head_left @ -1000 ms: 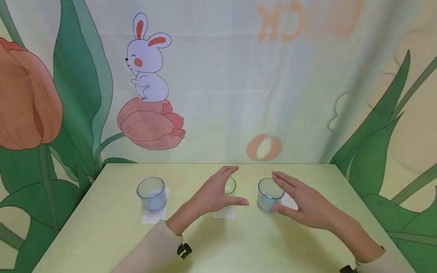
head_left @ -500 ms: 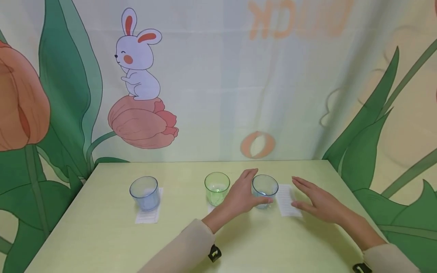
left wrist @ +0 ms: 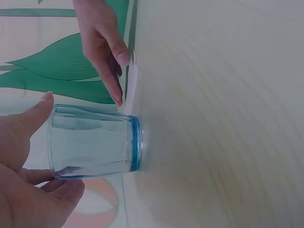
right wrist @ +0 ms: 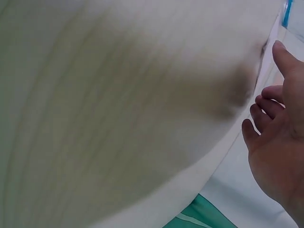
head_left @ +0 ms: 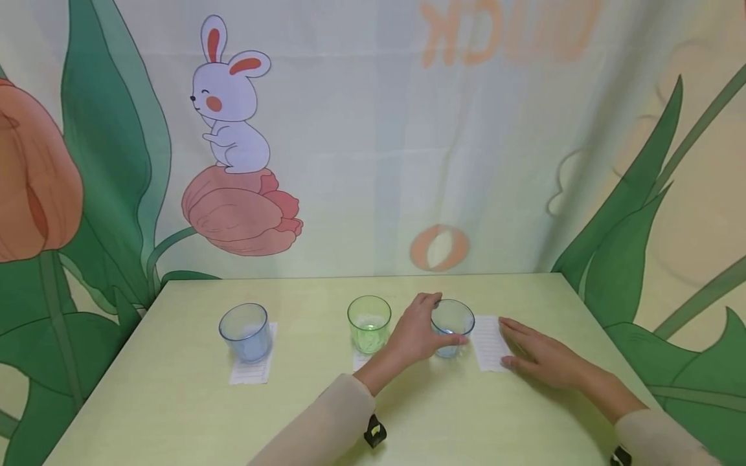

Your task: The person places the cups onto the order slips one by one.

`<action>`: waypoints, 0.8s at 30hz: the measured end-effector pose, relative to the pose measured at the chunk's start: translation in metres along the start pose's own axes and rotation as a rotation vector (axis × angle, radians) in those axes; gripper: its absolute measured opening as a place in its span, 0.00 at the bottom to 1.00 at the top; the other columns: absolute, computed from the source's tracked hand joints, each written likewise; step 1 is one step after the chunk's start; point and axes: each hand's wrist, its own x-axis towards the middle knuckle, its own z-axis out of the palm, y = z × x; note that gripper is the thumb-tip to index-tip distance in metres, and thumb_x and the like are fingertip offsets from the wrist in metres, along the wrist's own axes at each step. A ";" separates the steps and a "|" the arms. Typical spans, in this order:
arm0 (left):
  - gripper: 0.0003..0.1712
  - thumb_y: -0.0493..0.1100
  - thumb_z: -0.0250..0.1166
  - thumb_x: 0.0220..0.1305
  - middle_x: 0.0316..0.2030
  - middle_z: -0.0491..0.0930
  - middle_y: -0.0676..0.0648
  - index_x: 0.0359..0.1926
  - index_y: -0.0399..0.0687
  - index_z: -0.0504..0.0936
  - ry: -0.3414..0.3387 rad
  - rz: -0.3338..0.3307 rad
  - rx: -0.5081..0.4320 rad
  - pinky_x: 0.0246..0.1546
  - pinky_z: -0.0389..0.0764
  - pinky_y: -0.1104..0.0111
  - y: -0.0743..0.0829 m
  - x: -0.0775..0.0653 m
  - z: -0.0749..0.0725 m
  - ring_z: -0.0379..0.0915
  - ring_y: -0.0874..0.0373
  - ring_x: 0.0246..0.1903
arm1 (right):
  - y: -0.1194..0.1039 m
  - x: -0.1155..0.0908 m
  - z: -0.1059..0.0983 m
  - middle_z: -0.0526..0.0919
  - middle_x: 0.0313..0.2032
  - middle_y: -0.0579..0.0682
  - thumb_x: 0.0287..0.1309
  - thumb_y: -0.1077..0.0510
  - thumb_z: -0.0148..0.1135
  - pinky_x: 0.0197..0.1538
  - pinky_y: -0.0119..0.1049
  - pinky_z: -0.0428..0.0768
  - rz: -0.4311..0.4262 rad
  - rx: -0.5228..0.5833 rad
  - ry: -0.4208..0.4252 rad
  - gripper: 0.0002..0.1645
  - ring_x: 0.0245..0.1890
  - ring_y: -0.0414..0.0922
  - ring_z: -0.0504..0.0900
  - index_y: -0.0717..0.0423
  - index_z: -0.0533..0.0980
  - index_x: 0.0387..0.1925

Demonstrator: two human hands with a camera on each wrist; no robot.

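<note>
My left hand holds a clear blue glass near its rim, thumb on the front side and fingers behind. In the left wrist view the glass stands with its base at the tabletop, the thumb and fingers on opposite sides of the rim. To its right lies a white lined paper slip. The right hand is low over the table at that slip's right edge, its fingers loosely extended and thumb apart. In the right wrist view this hand has its fingers slightly bent beside the slip.
A green glass stands left of the left hand, partly over a paper slip. Farther left, another blue glass stands on its own slip. A printed curtain hangs behind the table's back edge.
The left hand has moved right, from in front of the green glass to the right-hand blue glass. The right hand has drawn away from that glass and come down at the paper slip.
</note>
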 end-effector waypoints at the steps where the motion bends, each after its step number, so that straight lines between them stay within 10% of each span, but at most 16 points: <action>1: 0.58 0.65 0.81 0.55 0.71 0.71 0.45 0.78 0.43 0.67 0.002 0.003 -0.001 0.67 0.77 0.59 0.000 0.001 0.001 0.73 0.49 0.68 | 0.000 0.000 0.000 0.61 0.79 0.65 0.75 0.41 0.63 0.72 0.64 0.67 -0.001 0.001 -0.009 0.47 0.76 0.66 0.64 0.69 0.62 0.78; 24: 0.53 0.69 0.79 0.55 0.64 0.78 0.48 0.73 0.45 0.75 0.000 0.090 0.014 0.62 0.79 0.65 0.012 0.023 0.017 0.77 0.54 0.62 | 0.005 -0.001 0.009 0.61 0.79 0.65 0.75 0.41 0.64 0.71 0.68 0.66 -0.009 0.065 -0.009 0.46 0.76 0.67 0.63 0.67 0.63 0.78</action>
